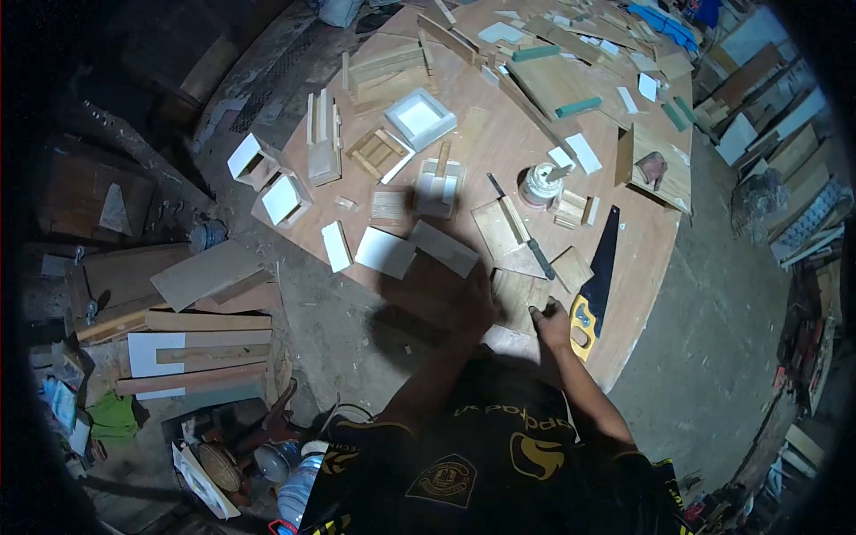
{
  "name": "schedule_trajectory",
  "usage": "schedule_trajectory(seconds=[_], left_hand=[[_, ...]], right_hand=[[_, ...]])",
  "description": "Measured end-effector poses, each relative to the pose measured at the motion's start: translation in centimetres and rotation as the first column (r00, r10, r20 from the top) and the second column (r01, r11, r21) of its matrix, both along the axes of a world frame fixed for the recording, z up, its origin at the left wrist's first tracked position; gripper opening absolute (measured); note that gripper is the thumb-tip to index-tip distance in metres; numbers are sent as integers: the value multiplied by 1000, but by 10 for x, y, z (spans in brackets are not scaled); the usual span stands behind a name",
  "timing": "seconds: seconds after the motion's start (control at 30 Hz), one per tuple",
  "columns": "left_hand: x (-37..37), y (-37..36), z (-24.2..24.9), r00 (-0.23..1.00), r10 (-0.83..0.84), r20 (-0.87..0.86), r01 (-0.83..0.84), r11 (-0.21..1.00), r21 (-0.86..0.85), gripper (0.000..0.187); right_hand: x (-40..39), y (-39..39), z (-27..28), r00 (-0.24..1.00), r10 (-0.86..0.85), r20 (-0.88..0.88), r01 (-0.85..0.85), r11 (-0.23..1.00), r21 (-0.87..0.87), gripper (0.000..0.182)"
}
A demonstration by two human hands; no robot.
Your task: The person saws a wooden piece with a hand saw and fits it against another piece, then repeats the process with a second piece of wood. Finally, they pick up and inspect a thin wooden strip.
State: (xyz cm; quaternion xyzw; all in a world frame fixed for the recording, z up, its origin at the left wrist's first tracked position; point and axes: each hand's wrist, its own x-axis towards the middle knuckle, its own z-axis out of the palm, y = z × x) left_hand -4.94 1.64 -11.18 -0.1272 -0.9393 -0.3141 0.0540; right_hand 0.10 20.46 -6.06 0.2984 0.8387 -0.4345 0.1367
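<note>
Close to my body, a small light-wood board (515, 299) lies between my hands at the table's near edge. My right hand (550, 323) pinches its right near corner, with the thumb on top. My left hand (475, 301) is at the board's left side in deep shadow, and its fingers cannot be made out. Just beyond is another wooden piece (496, 228) with a long narrow tool with a dark handle (540, 259) lying across it. A smaller wood piece (572, 267) sits to the right, beside a handsaw with a yellow handle (582, 323).
The wooden table (646, 267) carries a white tub (540, 185), a white-lined tray (420, 119), white-faced blocks (386, 252) and an open wooden box (655, 165). Boards (214, 272) are stacked on the floor at left. More scrap wood (785, 160) leans at right.
</note>
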Motion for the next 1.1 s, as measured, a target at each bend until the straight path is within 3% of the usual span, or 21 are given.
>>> schedule_trajectory(seconds=[0.03,0.07,0.1,0.13,0.17,0.23,0.33,0.37,0.4,0.47,0.5,0.57,0.7,0.77,0.87,0.9,0.97,1.1], left_hand=[[2,-2,4,994,-35,105,38,999,-24,43],[3,-4,8,994,-32,103,34,999,-22,43],[4,-6,15,958,-45,282,18,995,97,38],[4,-8,22,891,-82,446,-16,977,212,34],[4,-8,28,892,-87,443,-12,976,217,34],[7,-9,38,976,-45,212,-10,968,251,35],[-2,-15,66,980,-77,185,14,948,319,34],[-3,-14,65,936,-75,345,-33,955,296,34],[-4,-15,65,936,-79,342,-27,955,296,34],[-6,-18,64,853,-126,506,-126,892,435,34],[-7,-18,69,853,-131,505,-120,893,434,34],[-8,-16,87,893,-176,414,-151,750,644,37],[-3,-6,111,956,-202,212,6,737,675,41],[4,-6,165,839,-215,500,-88,853,515,44],[18,6,171,850,-264,456,-38,833,552,42],[25,18,220,809,-321,492,-43,803,595,39],[37,35,253,805,-369,465,38,813,581,38],[60,63,260,771,-522,366,269,787,556,38]], right_hand=[[-1,2,4,999,22,38,-22,1000,-4,43],[-3,3,9,996,42,76,-41,999,-7,39],[1,4,5,996,43,76,-43,999,-3,39],[3,3,1,999,-49,-13,46,987,-156,33],[3,3,3,984,-154,-89,120,943,-311,27],[7,-2,20,974,-178,-140,120,930,-346,24],[7,-17,76,959,-185,-214,103,933,-345,17],[10,-18,81,954,-163,-250,61,927,-371,15],[11,-19,85,947,-141,-288,16,918,-395,14],[15,-24,92,946,-155,-285,35,922,-386,12],[16,-28,99,922,-208,-328,50,902,-430,11],[18,-40,132,883,-307,-354,91,854,-513,10],[38,-32,133,769,-325,-551,24,875,-483,11],[51,-27,161,752,-361,-552,19,848,-529,12],[76,-19,190,718,-416,-558,23,815,-579,14],[86,-16,198,707,-436,-557,27,804,-595,15],[107,-9,207,650,-512,-561,48,765,-643,16],[158,9,211,632,-618,-466,141,684,-716,18]])
